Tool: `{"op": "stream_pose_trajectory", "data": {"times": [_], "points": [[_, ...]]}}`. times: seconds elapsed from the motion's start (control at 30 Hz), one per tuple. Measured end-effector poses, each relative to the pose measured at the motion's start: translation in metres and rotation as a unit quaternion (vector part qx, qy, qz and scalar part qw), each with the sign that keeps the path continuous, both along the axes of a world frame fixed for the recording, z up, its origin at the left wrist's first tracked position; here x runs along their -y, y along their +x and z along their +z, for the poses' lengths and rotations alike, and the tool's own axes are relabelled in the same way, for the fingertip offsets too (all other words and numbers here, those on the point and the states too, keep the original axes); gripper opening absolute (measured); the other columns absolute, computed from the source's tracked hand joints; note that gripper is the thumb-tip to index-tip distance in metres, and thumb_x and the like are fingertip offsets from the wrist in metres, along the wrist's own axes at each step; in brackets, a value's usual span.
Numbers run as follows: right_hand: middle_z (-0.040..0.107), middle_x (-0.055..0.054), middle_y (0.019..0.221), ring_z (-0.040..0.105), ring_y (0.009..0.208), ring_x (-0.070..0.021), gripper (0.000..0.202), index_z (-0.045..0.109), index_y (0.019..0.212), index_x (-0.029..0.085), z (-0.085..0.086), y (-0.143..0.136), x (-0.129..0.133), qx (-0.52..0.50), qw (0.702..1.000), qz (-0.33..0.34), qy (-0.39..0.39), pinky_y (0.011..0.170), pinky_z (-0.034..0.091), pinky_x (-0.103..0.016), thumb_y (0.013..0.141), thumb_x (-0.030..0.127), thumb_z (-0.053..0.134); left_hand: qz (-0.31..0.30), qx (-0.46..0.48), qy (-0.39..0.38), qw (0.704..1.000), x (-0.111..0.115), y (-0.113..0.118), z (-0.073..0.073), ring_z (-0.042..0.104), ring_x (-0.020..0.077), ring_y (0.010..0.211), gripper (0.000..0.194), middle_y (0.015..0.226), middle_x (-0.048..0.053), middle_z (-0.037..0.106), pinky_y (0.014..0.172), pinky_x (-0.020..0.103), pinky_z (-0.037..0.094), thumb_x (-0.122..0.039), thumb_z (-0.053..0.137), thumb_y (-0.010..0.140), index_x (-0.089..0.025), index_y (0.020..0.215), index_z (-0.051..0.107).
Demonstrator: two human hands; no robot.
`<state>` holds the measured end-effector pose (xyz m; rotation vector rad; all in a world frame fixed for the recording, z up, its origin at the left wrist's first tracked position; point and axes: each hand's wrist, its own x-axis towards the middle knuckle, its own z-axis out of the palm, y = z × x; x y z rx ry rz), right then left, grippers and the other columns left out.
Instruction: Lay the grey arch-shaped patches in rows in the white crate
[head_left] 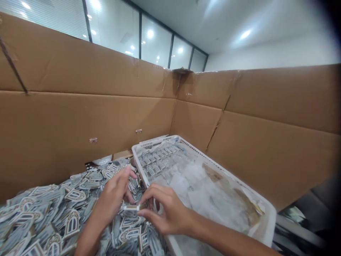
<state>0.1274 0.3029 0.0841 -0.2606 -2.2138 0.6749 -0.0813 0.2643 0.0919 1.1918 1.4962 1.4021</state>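
Observation:
Thumb and fingertips of my right hand (170, 211) pinch the right end of a small pale arch-shaped piece (131, 207) with a brownish edge, seen nearly edge-on. My left hand (117, 190) hovers just left of it, fingers apart and curved; its thumb comes close to the piece, and whether they touch I cannot tell. Beneath both hands spreads a heap of similar grey and white window-shaped pieces (72, 223). Right of the heap stands a white plastic basket (136, 158), partly behind my right hand and forearm.
Inside the basket, arch pieces (153, 160) lie in rows at the far left end, beside crumpled translucent plastic film (191, 177). Tall cardboard walls (80, 121) enclose the far side and the right. Dark items (306, 224) sit beyond the basket at right.

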Motion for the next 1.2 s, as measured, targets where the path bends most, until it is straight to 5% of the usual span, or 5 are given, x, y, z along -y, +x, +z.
{"op": "stream_pose_trajectory", "data": {"times": [0.27, 0.43, 0.6, 0.87, 1.2], "points": [[0.072, -0.008, 0.107, 0.067, 0.096, -0.0168, 0.011, 0.071, 0.111, 0.02, -0.018, 0.025, -0.065, 0.097, 0.972, -0.119, 0.177, 0.083, 0.051, -0.027, 0.107, 0.029, 0.064, 0.137, 0.036, 0.065, 0.988, 0.012, -0.043, 0.003, 0.072, 0.0265, 0.055, 0.059, 0.053, -0.004, 0.042, 0.05, 0.029, 0.055, -0.078, 0.054, 0.092, -0.022, 0.096, 0.074], [0.07, -0.008, 0.124, 0.067, 0.109, -0.0194, 0.017, 0.073, 0.119, 0.024, -0.023, 0.045, -0.132, 0.362, 0.872, -0.277, 0.179, 0.086, 0.047, -0.026, 0.11, 0.029, 0.06, 0.149, 0.051, 0.086, 0.984, 0.02, -0.055, 0.007, 0.071, 0.0263, 0.052, 0.055, 0.051, -0.005, 0.038, 0.048, 0.029, 0.055, -0.074, 0.052, 0.094, -0.023, 0.094, 0.073], [0.073, -0.009, 0.121, 0.071, 0.104, -0.0212, 0.015, 0.075, 0.115, 0.022, -0.018, 0.041, -0.173, 0.454, 0.817, -0.309, 0.175, 0.083, 0.047, -0.026, 0.105, 0.025, 0.064, 0.141, 0.104, 0.106, 0.979, 0.027, -0.067, 0.007, 0.069, 0.0252, 0.049, 0.051, 0.05, -0.003, 0.045, 0.047, 0.029, 0.056, -0.07, 0.055, 0.095, -0.022, 0.094, 0.074], [0.076, -0.01, 0.119, 0.072, 0.11, -0.0241, 0.015, 0.076, 0.106, 0.02, -0.027, 0.03, -0.195, 0.514, 0.775, -0.324, 0.173, 0.084, 0.05, -0.027, 0.1, 0.019, 0.063, 0.166, 0.18, 0.105, 0.964, 0.043, -0.101, -0.003, 0.069, 0.0271, 0.049, 0.052, 0.046, 0.0, 0.05, 0.048, 0.03, 0.056, -0.069, 0.057, 0.094, -0.021, 0.097, 0.075], [0.079, -0.011, 0.112, 0.073, 0.105, -0.0278, 0.024, 0.078, 0.101, 0.021, -0.032, 0.027, -0.199, 0.538, 0.773, -0.295, 0.163, 0.086, 0.051, -0.032, 0.098, 0.016, 0.055, 0.192, 0.166, 0.117, 0.96, 0.058, -0.1, 0.014, 0.067, 0.0241, 0.049, 0.052, 0.05, -0.006, 0.034, 0.049, 0.029, 0.054, -0.069, 0.052, 0.093, -0.022, 0.093, 0.073]]}}
